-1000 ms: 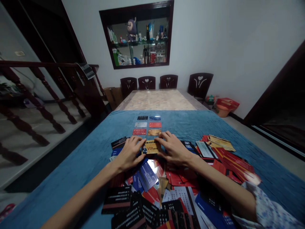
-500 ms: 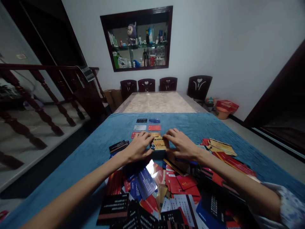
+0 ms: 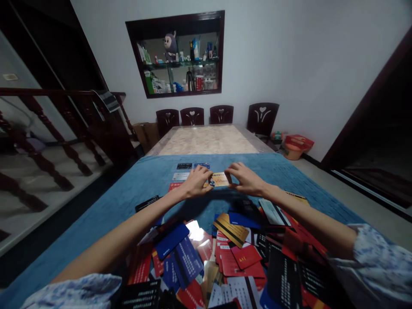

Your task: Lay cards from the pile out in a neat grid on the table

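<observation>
A gold card (image 3: 220, 180) with "VIP" printed on it is held by its two short ends. My left hand (image 3: 197, 182) pinches its left end, and at its right end the fingers of my right hand (image 3: 246, 178) are closed. Beyond and left of my left hand, cards lie in rows on the blue cloth: a black card (image 3: 184, 166), a blue card (image 3: 202, 165), a silver-white card (image 3: 180, 176) and a red card (image 3: 174, 186). My left hand hides some of this layout. Below my wrists spreads a loose heap of cards, with another gold card (image 3: 231, 229) on top.
The blue cloth (image 3: 135, 180) covers the near part of a long table (image 3: 212, 139). Dark chairs (image 3: 263, 119) stand at its far end. A wooden railing (image 3: 41, 120) runs along the left. An orange tub (image 3: 293, 151) sits on the floor at right.
Both hands have moved the gold VIP card farther from me and a little right, away from the heap. My view has turned slightly right. Both hands keep their hold.
</observation>
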A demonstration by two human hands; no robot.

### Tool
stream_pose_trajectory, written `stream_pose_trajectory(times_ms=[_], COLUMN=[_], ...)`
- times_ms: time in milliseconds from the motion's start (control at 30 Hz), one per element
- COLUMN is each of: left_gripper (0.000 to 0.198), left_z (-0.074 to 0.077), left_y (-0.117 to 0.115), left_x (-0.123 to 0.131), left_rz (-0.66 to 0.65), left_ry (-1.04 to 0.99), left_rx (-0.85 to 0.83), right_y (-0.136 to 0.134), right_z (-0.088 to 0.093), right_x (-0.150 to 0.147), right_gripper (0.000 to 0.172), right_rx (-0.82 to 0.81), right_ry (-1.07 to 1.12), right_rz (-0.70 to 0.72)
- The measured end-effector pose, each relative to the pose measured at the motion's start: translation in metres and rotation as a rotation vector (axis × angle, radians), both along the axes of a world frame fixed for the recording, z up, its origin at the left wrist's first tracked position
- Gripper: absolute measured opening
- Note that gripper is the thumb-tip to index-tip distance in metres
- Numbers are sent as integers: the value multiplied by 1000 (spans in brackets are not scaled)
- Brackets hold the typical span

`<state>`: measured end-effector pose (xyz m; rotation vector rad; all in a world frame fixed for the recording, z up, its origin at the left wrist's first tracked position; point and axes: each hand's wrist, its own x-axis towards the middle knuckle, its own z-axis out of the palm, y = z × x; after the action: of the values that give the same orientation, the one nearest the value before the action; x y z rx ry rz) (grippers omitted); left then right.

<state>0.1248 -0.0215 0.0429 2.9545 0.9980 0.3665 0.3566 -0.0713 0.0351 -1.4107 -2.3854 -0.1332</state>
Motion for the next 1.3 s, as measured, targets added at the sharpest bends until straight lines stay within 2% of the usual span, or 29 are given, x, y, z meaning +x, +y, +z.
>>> stream_pose_trajectory(times_ms=[500, 733, 1133, 1300], left_gripper=[35, 29, 25, 24], left_z=[-27, -37, -42, -46], left_y=[84, 113, 139, 146], left_x=[47, 62, 75, 77], left_rz=[113, 168, 244, 268], left_ry=[-34, -37, 29, 52], left_rx=[-77, -128, -193, -209], right_y=[76, 109, 143, 149], right_z=[-16, -28, -45, -51], right_x=[31, 37, 40, 43], right_gripper=[17, 32, 38, 31], right_rx=[-68, -123, -177, -191], right_ry=[-40, -55, -63, -54], right_rz=[-106, -206, -257, -255])
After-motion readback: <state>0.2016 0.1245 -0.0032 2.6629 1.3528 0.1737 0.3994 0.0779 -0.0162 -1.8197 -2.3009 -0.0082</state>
